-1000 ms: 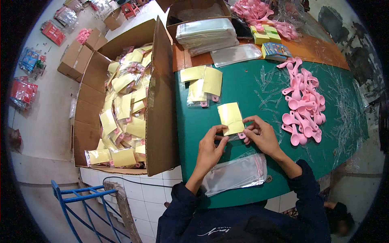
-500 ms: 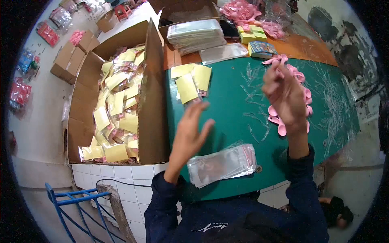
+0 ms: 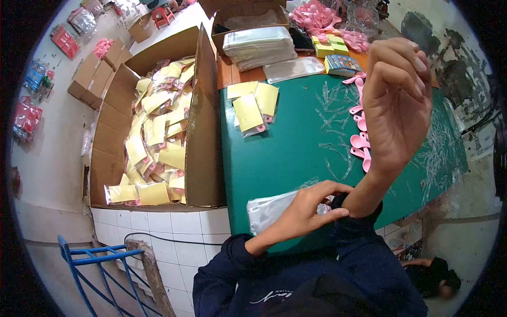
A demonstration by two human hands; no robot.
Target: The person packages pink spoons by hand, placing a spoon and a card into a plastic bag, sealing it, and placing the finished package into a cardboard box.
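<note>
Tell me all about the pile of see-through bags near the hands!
The pile of clear bags is a thin stack of flat, shiny, see-through plastic pouches. It lies flat at the near edge of the green table. The left hand covers its right end while pinching a dark sleeve cuff; whether it touches the pile is unclear.

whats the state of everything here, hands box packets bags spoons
left hand: pinching the right sleeve cuff
right hand: raised, fingers curled, empty
cardboard box: open, heaped with yellow packets
three packets: lying flat, overlapping, on the green table
clear bags: stacked at the table edge, partly under left hand
pink spoons: loose on the table, unbagged
</note>
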